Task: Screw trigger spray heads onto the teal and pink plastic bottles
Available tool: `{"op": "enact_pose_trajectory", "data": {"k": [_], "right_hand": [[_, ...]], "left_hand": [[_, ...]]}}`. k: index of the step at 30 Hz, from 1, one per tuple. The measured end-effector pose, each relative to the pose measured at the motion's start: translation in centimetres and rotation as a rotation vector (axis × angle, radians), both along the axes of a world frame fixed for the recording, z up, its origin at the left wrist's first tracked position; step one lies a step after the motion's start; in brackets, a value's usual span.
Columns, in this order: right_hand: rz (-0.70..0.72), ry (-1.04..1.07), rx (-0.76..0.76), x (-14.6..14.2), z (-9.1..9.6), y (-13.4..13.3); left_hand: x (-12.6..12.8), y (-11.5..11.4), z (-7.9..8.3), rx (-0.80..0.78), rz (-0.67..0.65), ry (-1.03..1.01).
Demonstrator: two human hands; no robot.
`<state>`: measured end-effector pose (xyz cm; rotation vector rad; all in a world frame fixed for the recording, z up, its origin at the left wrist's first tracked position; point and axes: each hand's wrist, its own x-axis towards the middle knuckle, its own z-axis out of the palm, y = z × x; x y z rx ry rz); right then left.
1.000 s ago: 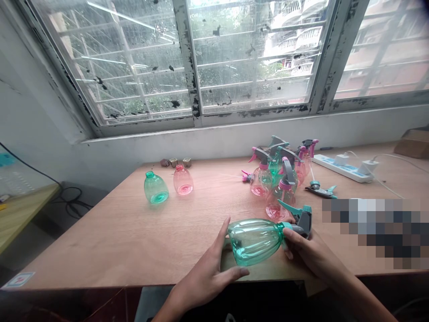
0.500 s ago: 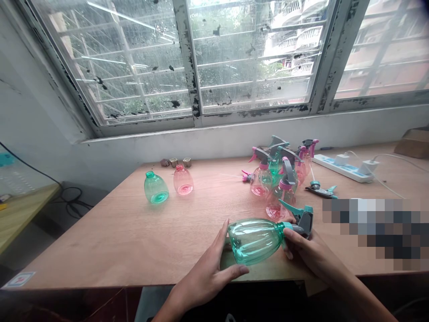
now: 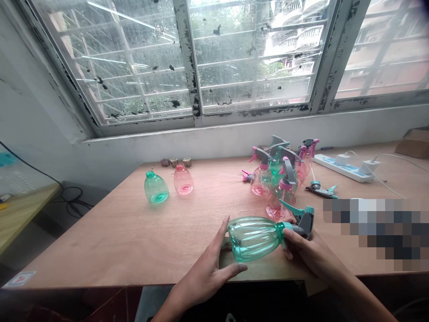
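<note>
A green spray bottle point(image 3: 255, 239) lies on its side in the air over the table's front edge, its base pointing left. My right hand point(image 3: 310, 250) is closed round its neck, with the grey and teal spray head beyond the fingers. Near the base, my left hand point(image 3: 214, 266) is open, thumb and fingers spread apart. Its fingers are beside or behind the base; whether they touch it I cannot tell. Just past the bottle stands a pink spray bottle point(image 3: 281, 201) with a grey and pink head.
Several pink and green spray bottles point(image 3: 261, 179) cluster behind. Headless green point(image 3: 156, 188) and pink point(image 3: 183, 180) bottles stand left. A loose spray head point(image 3: 321, 192) lies near a white power strip point(image 3: 343, 167) with cords. Small pots point(image 3: 173, 163) line the back; a blurred patch covers the right.
The green bottle's base end has risen slightly. My left hand has shifted a little, its thumb now a bit farther from the bottle. Everything else is unchanged.
</note>
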<state>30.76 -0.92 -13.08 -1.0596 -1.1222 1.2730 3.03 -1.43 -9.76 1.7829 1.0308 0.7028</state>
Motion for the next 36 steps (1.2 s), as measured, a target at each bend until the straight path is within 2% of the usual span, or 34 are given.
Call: {"op": "enact_pose_trajectory", "data": {"k": [6,24,36], "right_hand": [[0.047,-0.016,0.013,0.39,-0.47,0.31],[0.007,0.026,-0.014,-0.22,0.05,-0.01],[0.067,0.024,-0.003,0.21,-0.37,0.27]], "left_hand": [[0.01,0.03,0.04,-0.012,-0.004,0.011],[0.0,0.17,0.15,-0.02,-0.032,0.054],[-0.07,0.25,-0.09,-0.017,-0.033,0.059]]}}
